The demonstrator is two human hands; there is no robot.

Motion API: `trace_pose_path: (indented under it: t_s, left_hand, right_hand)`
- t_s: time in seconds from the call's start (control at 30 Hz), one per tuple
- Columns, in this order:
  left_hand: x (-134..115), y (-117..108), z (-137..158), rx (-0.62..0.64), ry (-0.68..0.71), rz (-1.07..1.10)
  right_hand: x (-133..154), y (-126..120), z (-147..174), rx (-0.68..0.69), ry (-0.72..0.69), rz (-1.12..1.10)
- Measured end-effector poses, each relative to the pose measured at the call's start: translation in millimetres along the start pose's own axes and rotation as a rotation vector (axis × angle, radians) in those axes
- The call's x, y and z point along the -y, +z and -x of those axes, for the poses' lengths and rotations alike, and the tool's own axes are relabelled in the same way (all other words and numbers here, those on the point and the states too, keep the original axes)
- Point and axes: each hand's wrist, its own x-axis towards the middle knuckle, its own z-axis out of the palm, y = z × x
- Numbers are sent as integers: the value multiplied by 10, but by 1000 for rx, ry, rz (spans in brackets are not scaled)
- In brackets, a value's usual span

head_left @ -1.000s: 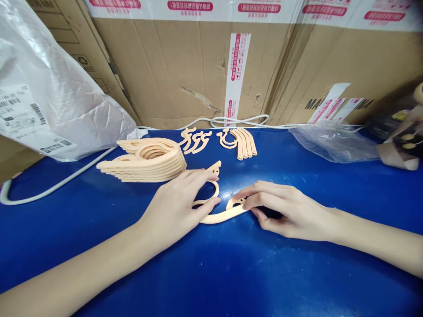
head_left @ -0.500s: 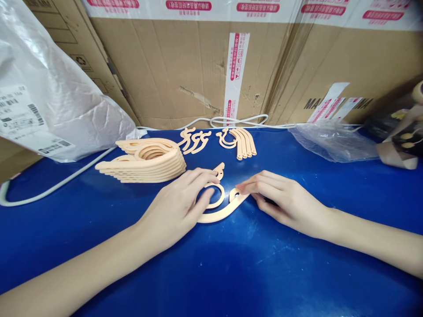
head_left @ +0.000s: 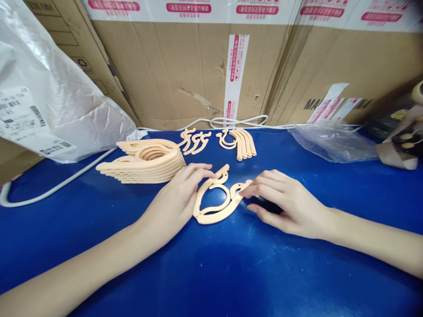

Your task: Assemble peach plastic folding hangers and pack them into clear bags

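A peach-coloured folding hanger (head_left: 220,215) lies flat on the blue table, its two arms angled up from a joint at the lower left. Its curved hook (head_left: 228,196) is tucked between the arms. My left hand (head_left: 180,189) rests at the left arm, fingers stretched over it and fingertips near its upper end; the thumb is hidden. At the right arm's end, my right hand (head_left: 280,200) touches with its fingertips, thumb held apart below. Just behind my left hand stands a stack of folded hangers (head_left: 142,171).
Loose small hook pieces (head_left: 194,141) and several curved arm pieces (head_left: 243,144) lie at the back. A white cable (head_left: 198,121) runs along the cardboard boxes (head_left: 172,70). A white plastic bag (head_left: 66,101) stands left; a clear bag (head_left: 333,143) lies right.
My left thumb has come off the hanger's middle, baring the hook and joint. The hanger has shifted slightly, its left arm's end now further right. My right thumb has moved away from the fingers.
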Motion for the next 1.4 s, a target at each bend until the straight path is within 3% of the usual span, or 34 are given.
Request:
trace_pose_path:
  t_s: [0.33,0.73,0.93,1.1,1.27,1.4]
  left_hand:
    - [-80,17,0,64,-14,-58]
    - [-111,-3,8,63,4,-67]
    - [-98,18,14,122,36,-56]
    - [-118,11,19,184,152,-79]
    - [-179,-28,17,134,194,-112]
    - [-198,-40,28,-5,268,-195]
  right_hand:
    - [-29,10,4,-21,173,35]
    - [-24,-2,-20,26,114,-17]
    - [-26,3,-18,106,-26,-93]
    - [-28,-13,-19,152,-61,-162]
    - [-52,-30,-20,-85,198,-196]
    - [-48,-51,-32,-20,446,-435]
